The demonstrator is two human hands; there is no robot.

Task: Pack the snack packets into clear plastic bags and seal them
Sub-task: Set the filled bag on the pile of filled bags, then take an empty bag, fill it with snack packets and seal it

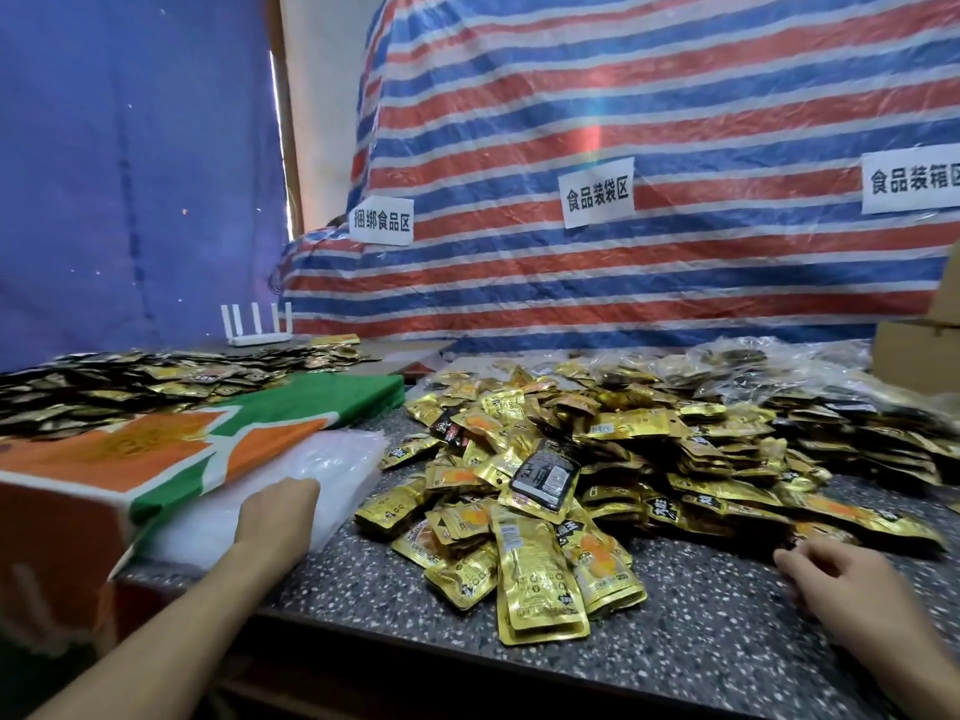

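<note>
A big heap of gold and black snack packets covers the middle of the speckled stone counter. To its left lies a stack of clear plastic bags. My left hand rests on that stack, its fingertips hidden in the plastic. My right hand hovers low over the counter at the heap's right edge, fingers loosely curled and holding nothing.
An orange and green carton sits left of the clear bags. More packets spread behind it, near a white router. Filled clear bags and cardboard boxes stand at the back right. A striped tarp hangs behind.
</note>
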